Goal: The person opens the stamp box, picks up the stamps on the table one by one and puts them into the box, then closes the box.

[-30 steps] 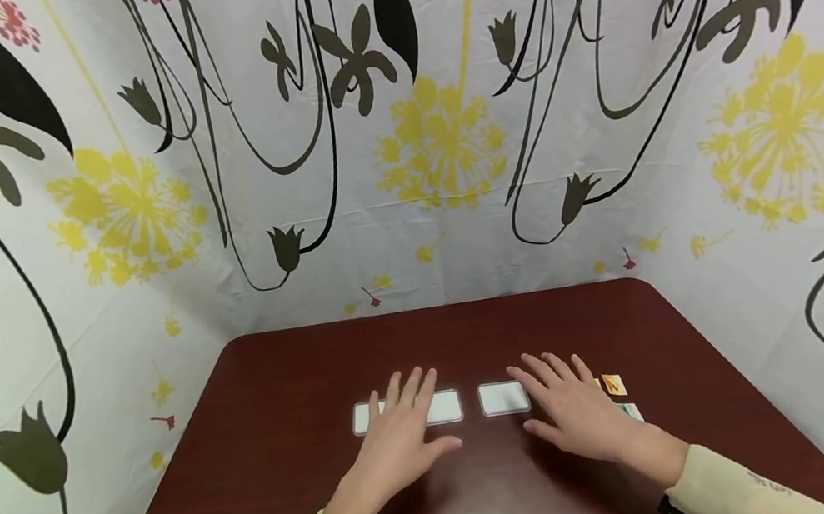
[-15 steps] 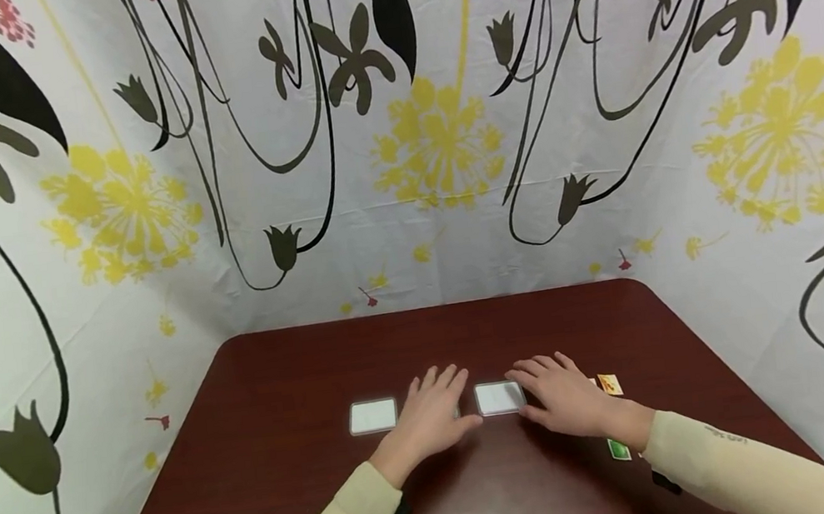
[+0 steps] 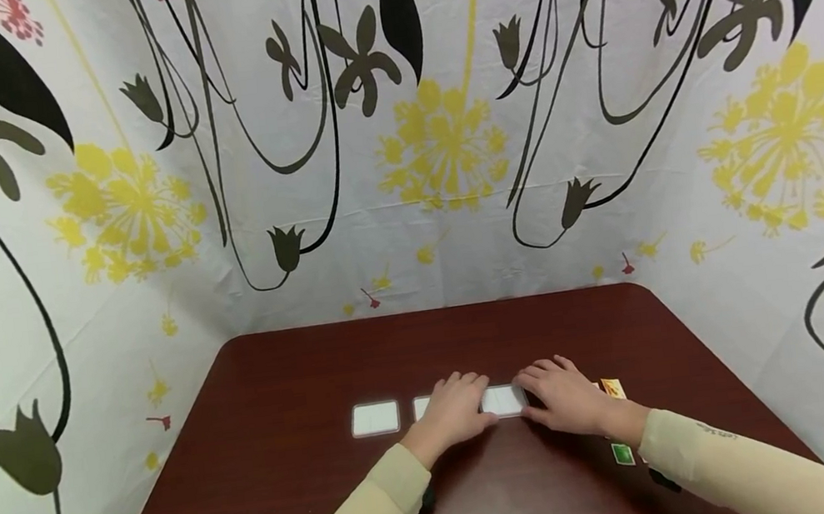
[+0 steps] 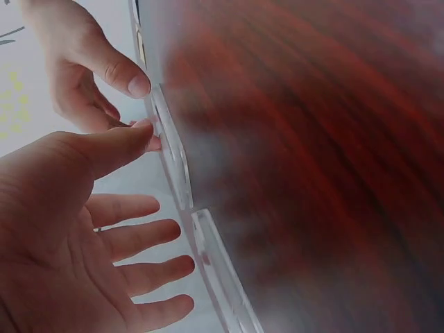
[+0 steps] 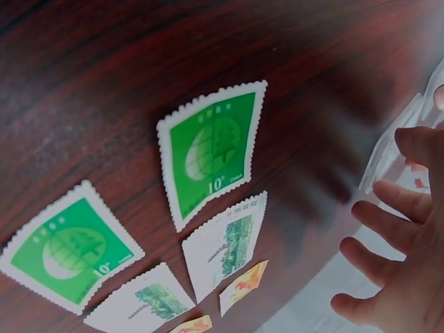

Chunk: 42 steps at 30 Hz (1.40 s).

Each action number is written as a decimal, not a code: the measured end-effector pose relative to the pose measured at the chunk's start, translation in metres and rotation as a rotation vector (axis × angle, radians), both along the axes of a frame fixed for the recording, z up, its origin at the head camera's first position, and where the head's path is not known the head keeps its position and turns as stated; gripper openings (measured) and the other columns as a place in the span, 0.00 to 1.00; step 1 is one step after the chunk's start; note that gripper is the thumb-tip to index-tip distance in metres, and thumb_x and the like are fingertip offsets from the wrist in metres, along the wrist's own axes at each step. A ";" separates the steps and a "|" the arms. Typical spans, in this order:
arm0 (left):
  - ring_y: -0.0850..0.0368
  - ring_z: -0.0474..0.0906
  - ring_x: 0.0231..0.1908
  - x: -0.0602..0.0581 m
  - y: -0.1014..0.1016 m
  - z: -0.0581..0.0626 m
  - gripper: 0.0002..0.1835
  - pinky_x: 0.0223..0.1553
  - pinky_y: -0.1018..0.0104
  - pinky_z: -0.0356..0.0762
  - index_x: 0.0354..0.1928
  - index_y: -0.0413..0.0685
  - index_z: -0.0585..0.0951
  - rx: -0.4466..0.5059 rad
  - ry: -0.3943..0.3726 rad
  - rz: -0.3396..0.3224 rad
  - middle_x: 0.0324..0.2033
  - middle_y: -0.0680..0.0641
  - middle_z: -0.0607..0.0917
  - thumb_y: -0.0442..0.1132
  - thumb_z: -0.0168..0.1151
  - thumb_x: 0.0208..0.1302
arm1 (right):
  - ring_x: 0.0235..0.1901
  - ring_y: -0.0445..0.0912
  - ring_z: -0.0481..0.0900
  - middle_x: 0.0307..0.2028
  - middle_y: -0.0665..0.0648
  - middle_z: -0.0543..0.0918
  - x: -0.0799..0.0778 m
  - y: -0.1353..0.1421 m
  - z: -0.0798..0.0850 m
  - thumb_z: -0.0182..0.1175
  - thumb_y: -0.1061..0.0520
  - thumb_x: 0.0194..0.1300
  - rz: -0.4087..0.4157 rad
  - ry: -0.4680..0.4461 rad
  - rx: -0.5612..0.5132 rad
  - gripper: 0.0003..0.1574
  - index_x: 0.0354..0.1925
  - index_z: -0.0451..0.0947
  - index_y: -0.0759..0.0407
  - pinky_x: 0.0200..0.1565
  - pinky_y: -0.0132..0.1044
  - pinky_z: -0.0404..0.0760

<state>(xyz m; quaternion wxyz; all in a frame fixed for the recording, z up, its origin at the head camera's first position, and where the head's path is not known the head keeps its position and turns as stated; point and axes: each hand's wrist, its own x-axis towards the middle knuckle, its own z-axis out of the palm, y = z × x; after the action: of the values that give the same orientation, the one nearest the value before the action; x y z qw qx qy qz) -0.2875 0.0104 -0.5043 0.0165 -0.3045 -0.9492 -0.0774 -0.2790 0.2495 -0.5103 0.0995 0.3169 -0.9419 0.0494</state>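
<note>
Three flat, clear-edged plastic cases, whitish on top, lie in a row across the table. My left hand [image 3: 453, 412] and right hand [image 3: 567, 398] frame the rightmost case [image 3: 503, 401], one at each short end. Seen from the left wrist, the left thumb reaches the edge of that case [image 4: 173, 152], the other fingers spread straight beyond it. The right thumb tip rests right at its other end. In the right wrist view, the right fingers [image 5: 378, 260] are spread and relaxed beside the case [image 5: 392, 142]. The left hand partly hides the middle case [image 3: 420, 408].
The leftmost case [image 3: 374, 418] stands apart. By the right forearm lie several stamps, among them a green stamp [image 5: 211, 154], a second green stamp [image 5: 69, 250], a tree-picture stamp [image 5: 229, 246] and an orange stamp [image 5: 244, 286]. A patterned cloth [image 3: 448, 245] hangs behind the table [image 3: 429, 347].
My left hand has moved right, off the middle case to the left end of the rightmost one. My right hand has drawn slightly inward and lower at the other end.
</note>
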 end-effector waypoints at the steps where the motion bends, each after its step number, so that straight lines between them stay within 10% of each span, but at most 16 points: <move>1: 0.47 0.74 0.63 -0.001 0.001 -0.001 0.34 0.58 0.48 0.73 0.67 0.50 0.76 -0.007 0.005 -0.004 0.63 0.50 0.78 0.60 0.66 0.65 | 0.56 0.56 0.76 0.53 0.52 0.82 0.000 0.000 0.000 0.70 0.43 0.63 0.005 0.003 0.000 0.28 0.57 0.80 0.52 0.59 0.70 0.65; 19: 0.60 0.75 0.30 -0.016 0.012 0.000 0.16 0.31 0.64 0.74 0.29 0.54 0.82 -0.006 0.040 -0.051 0.26 0.57 0.77 0.53 0.80 0.51 | 0.48 0.48 0.77 0.44 0.51 0.83 -0.011 -0.005 -0.003 0.75 0.44 0.57 0.073 -0.006 -0.023 0.22 0.46 0.83 0.52 0.41 0.46 0.82; 42: 0.55 0.78 0.35 -0.011 0.021 -0.001 0.12 0.39 0.65 0.78 0.23 0.53 0.81 -0.097 0.095 -0.076 0.30 0.51 0.80 0.45 0.76 0.55 | 0.40 0.42 0.76 0.40 0.47 0.85 -0.016 -0.007 0.002 0.78 0.46 0.51 0.065 -0.032 -0.047 0.16 0.37 0.86 0.48 0.39 0.41 0.80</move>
<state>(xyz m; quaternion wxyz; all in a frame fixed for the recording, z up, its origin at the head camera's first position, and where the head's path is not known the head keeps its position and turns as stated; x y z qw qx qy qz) -0.2983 0.0319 -0.5050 0.0438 -0.3440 -0.9378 -0.0175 -0.2949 0.2426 -0.5080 0.0901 0.3441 -0.9312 0.0799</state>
